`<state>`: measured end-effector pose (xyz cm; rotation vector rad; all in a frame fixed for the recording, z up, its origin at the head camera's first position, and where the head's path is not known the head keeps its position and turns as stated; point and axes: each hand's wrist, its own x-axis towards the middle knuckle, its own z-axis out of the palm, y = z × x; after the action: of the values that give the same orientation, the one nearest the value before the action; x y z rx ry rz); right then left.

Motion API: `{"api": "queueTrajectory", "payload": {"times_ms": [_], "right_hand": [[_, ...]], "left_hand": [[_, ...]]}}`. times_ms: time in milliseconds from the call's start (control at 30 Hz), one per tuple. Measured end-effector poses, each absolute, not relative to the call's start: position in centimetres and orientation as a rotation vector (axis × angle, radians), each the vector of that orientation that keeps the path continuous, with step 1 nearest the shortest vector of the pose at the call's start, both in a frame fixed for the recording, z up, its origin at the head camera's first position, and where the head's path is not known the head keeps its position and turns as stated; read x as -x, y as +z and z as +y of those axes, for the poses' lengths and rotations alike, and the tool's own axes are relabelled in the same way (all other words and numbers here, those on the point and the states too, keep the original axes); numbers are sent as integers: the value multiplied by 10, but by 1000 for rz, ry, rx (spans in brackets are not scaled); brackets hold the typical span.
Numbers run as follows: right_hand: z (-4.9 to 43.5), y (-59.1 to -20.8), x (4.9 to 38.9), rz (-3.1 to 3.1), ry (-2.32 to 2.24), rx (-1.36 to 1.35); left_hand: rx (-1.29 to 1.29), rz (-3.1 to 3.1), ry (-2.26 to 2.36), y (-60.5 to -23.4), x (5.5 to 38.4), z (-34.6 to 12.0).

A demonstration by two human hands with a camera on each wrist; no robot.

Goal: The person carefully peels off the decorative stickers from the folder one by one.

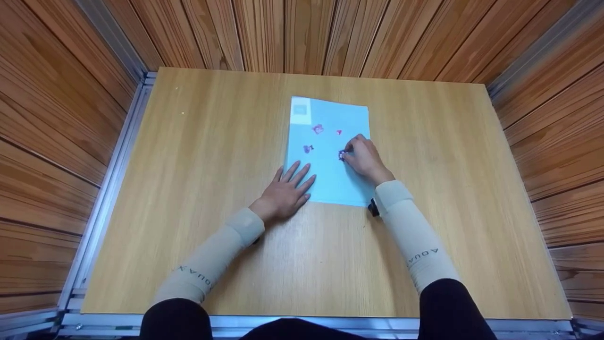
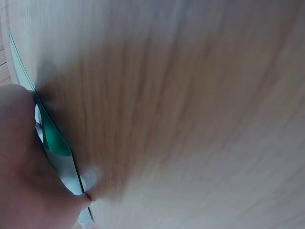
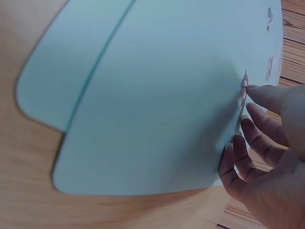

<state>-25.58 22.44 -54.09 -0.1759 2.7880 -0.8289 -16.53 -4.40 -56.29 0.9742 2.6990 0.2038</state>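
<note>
A light blue folder (image 1: 332, 186) lies on the wooden table. My left hand (image 1: 284, 196) rests with spread fingers over its lower left edge; the left wrist view shows the folder's edge (image 2: 57, 143) beside the hand. On the right half of the folder, my right hand (image 1: 364, 157) holds a small purple sticker (image 1: 341, 155) at its surface, thumb on the sticker and fingers bent. Three more stickers are on the folder: a pink-purple one (image 1: 317, 129), a small red-pink one (image 1: 339, 132) and a purple one (image 1: 308, 148).
A white label (image 1: 300, 111) sits at the folder's upper left corner. The table (image 1: 212, 141) extends around the folder, with wood-patterned walls (image 1: 306, 38) behind and at both sides. A metal rail (image 1: 108, 165) runs along the table's left edge.
</note>
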Motion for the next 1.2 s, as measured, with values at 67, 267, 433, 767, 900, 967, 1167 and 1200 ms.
{"api": "queueTrajectory", "payload": {"times_ms": [67, 267, 433, 767, 900, 967, 1167, 1200], "right_hand": [[224, -542, 256, 2795, -843, 177], [223, -542, 257, 2814, -856, 170], [221, -542, 258, 2841, -815, 177], [217, -541, 255, 2814, -876, 129], [218, -540, 256, 2771, -858, 101], [219, -539, 257, 2744, -842, 81], [220, -536, 261, 2678, -821, 37], [220, -535, 261, 2675, -819, 36]], "left_hand": [[-973, 2698, 204, -563, 165, -44], [-976, 2698, 203, -562, 165, -45], [-968, 2679, 195, -563, 166, -45], [-978, 2689, 235, -562, 165, -46], [-984, 2691, 253, -562, 164, -47], [-991, 2691, 255, -562, 164, -46], [-1004, 2695, 257, -561, 164, -46], [-1004, 2695, 258, -561, 164, -46]]}}
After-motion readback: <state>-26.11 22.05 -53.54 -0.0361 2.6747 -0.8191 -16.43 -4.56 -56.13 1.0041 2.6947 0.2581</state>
